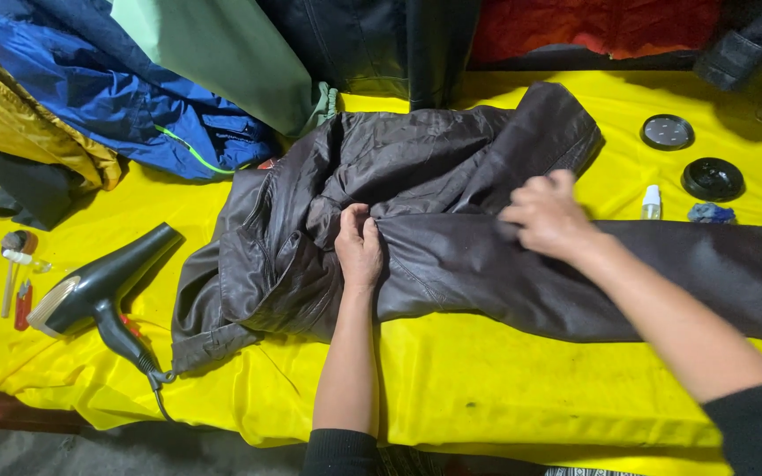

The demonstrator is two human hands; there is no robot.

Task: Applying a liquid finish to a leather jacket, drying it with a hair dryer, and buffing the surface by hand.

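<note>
Yellow cloth (504, 388) covers the whole work table, and at its far left edge lie a small brush and a red-handled tool (18, 282), too small to tell apart clearly. Just right of them a dark hair dryer (99, 286) rests on its side, its cord running off the near edge. Behind it, at the upper left, a blue jacket (125, 97) and a mustard-yellow garment (19, 123) are heaped together. A dark brown leather jacket (451, 256) is spread across the middle of the table, crumpled at its left end and stretching out to the right edge. The left hand (359, 247) lies on the jacket's middle, fingers curled and pinching a fold of leather. The right hand (549, 216) presses on the jacket further right, fingers bent against the leather; whether it grips anything I cannot tell. Beyond it stand a small white-capped bottle (652, 203), two round black lids (690, 154) and a scrap of blue cloth (710, 212).
</note>
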